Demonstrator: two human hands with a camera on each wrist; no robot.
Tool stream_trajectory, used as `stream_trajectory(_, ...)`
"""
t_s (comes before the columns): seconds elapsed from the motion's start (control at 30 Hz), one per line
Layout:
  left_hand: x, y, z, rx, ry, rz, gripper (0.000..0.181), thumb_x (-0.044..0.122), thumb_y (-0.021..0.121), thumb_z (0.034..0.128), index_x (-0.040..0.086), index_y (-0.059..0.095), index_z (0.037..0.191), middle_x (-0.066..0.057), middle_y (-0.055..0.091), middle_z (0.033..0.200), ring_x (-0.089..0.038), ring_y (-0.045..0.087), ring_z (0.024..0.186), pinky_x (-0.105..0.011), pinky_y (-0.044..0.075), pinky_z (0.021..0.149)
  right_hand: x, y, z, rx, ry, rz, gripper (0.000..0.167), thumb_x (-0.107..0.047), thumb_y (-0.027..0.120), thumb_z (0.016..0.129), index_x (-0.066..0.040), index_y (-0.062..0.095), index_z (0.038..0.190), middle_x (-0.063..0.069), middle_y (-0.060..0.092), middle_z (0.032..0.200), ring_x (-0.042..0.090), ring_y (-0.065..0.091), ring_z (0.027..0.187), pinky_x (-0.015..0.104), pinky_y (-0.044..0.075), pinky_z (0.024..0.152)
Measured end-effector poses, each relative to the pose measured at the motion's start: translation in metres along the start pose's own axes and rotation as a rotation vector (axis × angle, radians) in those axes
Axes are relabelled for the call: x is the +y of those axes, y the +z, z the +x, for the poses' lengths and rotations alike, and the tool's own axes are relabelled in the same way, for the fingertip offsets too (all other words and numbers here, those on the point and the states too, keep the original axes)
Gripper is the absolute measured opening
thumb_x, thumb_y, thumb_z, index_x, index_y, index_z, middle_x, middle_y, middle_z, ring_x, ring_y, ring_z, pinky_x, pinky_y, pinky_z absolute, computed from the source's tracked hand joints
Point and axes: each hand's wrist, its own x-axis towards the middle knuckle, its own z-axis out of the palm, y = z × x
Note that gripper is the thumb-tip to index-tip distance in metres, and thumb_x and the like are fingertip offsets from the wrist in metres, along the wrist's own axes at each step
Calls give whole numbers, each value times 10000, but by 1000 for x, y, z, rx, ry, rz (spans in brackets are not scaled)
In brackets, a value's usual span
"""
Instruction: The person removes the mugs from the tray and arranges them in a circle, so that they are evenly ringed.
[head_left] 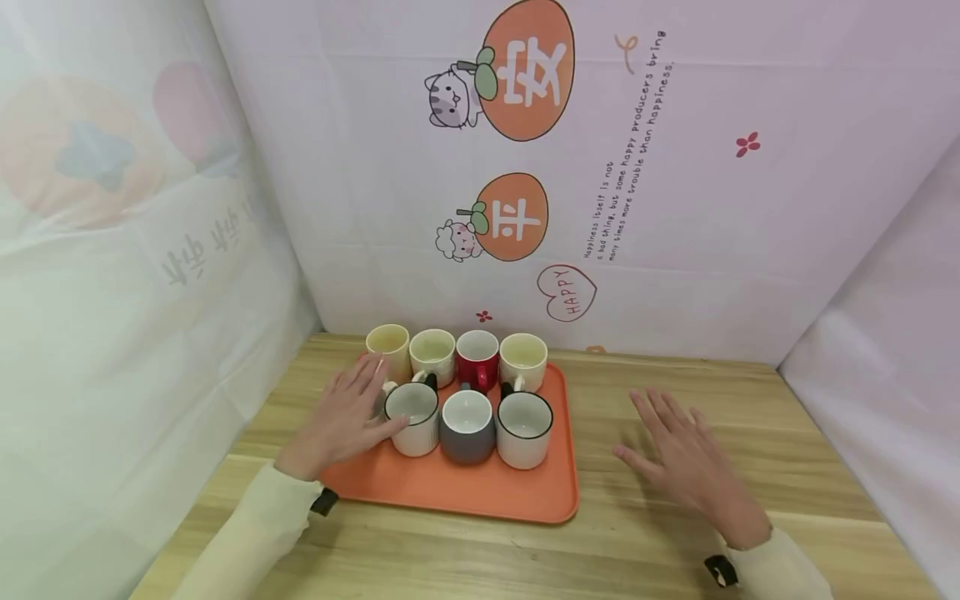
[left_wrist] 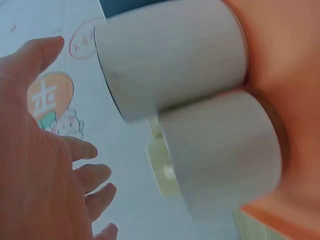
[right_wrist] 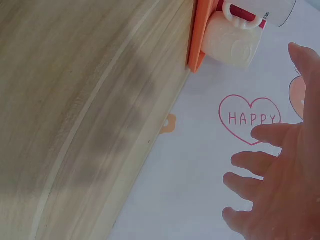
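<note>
Mugs (head_left: 467,419) in two rows on a tray (head_left: 480,494), cloth (head_left: 697,250) behind

Yellow mug (head_left: 400,360) partly hidden by left hand (head_left: 345,421), sleeves (head_left: 251,525) cut off

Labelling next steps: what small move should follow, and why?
Probably ease the left hand to the black-rimmed white mug just left of the grey mug: that hand is empty and overlaps it in the head view; the right hand is off the orange tray.
</note>
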Motion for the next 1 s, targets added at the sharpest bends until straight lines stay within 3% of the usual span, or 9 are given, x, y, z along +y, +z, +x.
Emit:
stream_trajectory(0.17, -21, -7, -15, -18, -54, -120, 979, 600, 563, 1012, 31, 151, 1694, -212, 149, 1772, -436, 148, 1642, -700, 127, 1292, -6, 1, 5, 23, -24, 47, 927, -599, 605, 1003, -58, 271, 1677, 264, 321, 1701, 500, 324, 1554, 762, 231, 1221)
stream_trajectory(0.4, -57, -12, -44, -8, -113, -322, 865, 440, 541, 1075, -30, 138, 1679, -286, 144, 1749, -528, 141, 1607, -709, 159, 1266, -20, 4, 10, 6, -7, 210, 957, -608, 657, 972, -108, 262, 1686, 226, 338, 1703, 522, 385, 1508, 764, 352, 1157)
stream_trajectory(0.57, -76, -11, -59, -53, -165, -487, 803, 400, 475, 1107, 25, 84, 1699, -298, 92, 1752, -574, 94, 1596, -780, 123, 1234, -30, 7, 17, 15, -36, 298, 981, -552, 746, 932, -25, 325, 1644, 251, 404, 1662, 490, 431, 1502, 685, 377, 1197)
stream_trajectory(0.73, -91, -3, -70, -136, -236, -610, 865, 284, 581, 1056, -1, 68, 1692, -359, 103, 1721, -645, 156, 1540, -787, 208, 1207, -44, 13, 27, 22, -48, 358, 977, -531, 800, 892, 8, 398, 1601, 247, 474, 1618, 483, 474, 1478, 657, 408, 1192)
stream_trajectory(1.0, -105, 14, -76, -193, -220, -812, 899, 159, 634, 1028, -96, 45, 1658, -380, 95, 1711, -622, 156, 1553, -659, 226, 1237, -70, 24, 42, 29, -31, 457, 997, -522, 876, 810, -36, 463, 1578, 182, 568, 1561, 415, 541, 1447, 612, 456, 1174)
